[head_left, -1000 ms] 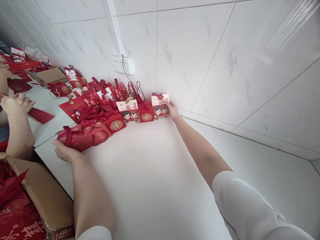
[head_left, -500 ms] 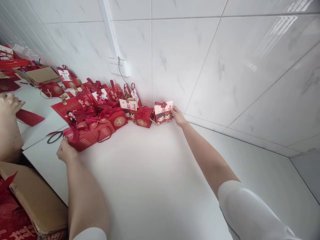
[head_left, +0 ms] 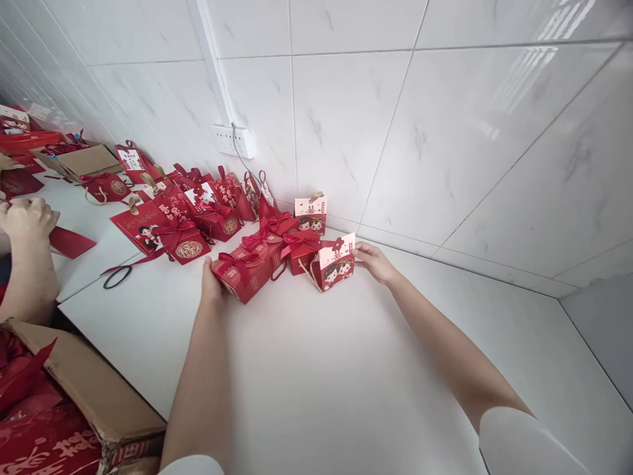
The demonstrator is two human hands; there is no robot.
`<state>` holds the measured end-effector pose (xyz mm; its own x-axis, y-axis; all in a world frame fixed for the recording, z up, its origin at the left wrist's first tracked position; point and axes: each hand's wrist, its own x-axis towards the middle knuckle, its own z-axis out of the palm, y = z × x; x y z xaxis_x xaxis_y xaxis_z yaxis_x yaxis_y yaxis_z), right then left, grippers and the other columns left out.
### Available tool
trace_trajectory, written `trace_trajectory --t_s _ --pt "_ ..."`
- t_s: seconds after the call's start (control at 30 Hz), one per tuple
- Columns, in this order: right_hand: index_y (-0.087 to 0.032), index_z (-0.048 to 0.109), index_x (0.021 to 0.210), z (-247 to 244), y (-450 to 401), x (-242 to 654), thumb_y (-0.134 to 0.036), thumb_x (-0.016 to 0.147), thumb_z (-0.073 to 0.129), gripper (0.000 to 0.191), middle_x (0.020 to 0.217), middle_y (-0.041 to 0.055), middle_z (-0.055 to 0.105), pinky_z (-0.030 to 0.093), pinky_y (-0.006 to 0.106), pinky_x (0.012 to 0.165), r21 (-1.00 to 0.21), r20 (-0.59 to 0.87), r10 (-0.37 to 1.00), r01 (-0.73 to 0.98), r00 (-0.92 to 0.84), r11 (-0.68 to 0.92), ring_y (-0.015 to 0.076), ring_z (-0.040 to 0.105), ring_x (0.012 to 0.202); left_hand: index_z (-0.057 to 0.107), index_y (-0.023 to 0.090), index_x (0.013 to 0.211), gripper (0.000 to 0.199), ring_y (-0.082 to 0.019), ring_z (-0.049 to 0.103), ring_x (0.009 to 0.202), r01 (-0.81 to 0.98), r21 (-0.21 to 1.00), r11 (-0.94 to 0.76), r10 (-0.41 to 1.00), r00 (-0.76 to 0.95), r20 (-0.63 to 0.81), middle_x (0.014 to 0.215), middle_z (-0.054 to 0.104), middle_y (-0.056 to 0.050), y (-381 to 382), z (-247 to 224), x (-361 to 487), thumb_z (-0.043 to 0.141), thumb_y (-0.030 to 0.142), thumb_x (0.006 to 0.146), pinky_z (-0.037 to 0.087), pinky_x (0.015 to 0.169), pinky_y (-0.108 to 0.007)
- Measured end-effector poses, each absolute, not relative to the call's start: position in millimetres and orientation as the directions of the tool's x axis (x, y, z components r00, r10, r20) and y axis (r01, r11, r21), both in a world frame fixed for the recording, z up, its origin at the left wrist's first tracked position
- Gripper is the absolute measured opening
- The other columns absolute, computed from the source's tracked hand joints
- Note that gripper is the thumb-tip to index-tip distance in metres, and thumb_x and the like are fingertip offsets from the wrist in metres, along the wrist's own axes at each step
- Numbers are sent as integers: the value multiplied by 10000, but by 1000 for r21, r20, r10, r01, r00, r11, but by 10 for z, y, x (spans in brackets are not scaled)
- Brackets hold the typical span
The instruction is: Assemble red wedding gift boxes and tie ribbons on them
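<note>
Several large white tiles with faint grey marbling make up the wall (head_left: 356, 119) behind a broad white tabletop (head_left: 321, 396). At lower left, an open carton (head_left: 93, 389) is filled with red printed packaging. Towards the back left, a pile of red gift boxes (head_left: 171, 208), many with ribbon loops or white panels, spreads across the surface near the wall. Beyond it sits a smaller open cardboard box (head_left: 93, 161) with red items inside. In the middle of the tabletop, a close cluster of gift boxes stands between the person's two hands. The left hand (head_left: 211, 285) is against the outer end of a red bow-topped box (head_left: 242, 277); its fingers are partly hidden, so whether they grip cannot be told. The right hand (head_left: 373, 260) is loosely open, fingertips at the right edge of a cartoon-couple box (head_left: 337, 264), which has a pale upper panel and a rope handle and stands slightly tilted. Between these are more red boxes with satin bows (head_left: 301, 249), with another couple box (head_left: 310, 214) behind. At far left, a co-worker's hand (head_left: 30, 221) is beside a flat red piece (head_left: 72, 243). A white socket strip (head_left: 232, 140) is fixed to the wall, and a thin black loop (head_left: 117, 277) lies near the pile.
</note>
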<state>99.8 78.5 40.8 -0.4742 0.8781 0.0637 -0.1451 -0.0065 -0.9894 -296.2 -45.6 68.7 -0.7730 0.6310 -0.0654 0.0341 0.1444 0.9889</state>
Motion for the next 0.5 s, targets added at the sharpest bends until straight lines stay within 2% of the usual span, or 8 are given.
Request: trace_trajectory --t_s 0.13,0.23,0.3,0.37,0.5 --pt "-251 692 972 485 454 1076 -414 784 700 250 1075 25 703 493 418 939 -994 51 806 -104 -589 -14 214 634 1027 597 98 1136 380 -237 618 1012 -36 992 119 727 -678 -112 1128 627 -95 -431 710 -2654 551 406 917 539 855 -402" --pt "-245 697 1015 585 390 1131 -317 748 719 278 1142 39 695 475 402 952 -1000 8 737 7 -675 17 231 616 1096 626 40 1025 417 -262 623 998 -73 992 101 775 -620 -124 1025 668 -128 -442 730 -2571 544 434 915 531 837 -386" --pt "-219 707 923 626 483 1172 -300 728 710 210 1071 51 717 488 398 904 -999 -40 806 42 -591 -18 237 646 1028 625 42 1032 398 -267 617 1011 -89 993 80 796 -593 -117 1039 664 -125 -386 757 -2552 560 415 910 525 852 -398" --pt "-214 687 864 608 652 1187 -338 730 693 183 1050 53 715 500 392 871 -998 -26 918 -41 -396 -46 231 659 971 603 82 1113 366 -242 612 1024 -98 994 42 811 -578 -91 1114 636 -109 -265 795 -2539 564 386 913 526 871 -415" --pt "-268 613 1004 369 1022 1043 -535 825 539 330 1340 30 579 488 372 946 -982 -10 975 -182 -221 -51 224 561 1199 567 130 1198 385 -233 598 1059 -115 990 -85 844 -536 10 1196 599 -93 83 851 -2462 548 396 920 515 910 -441"
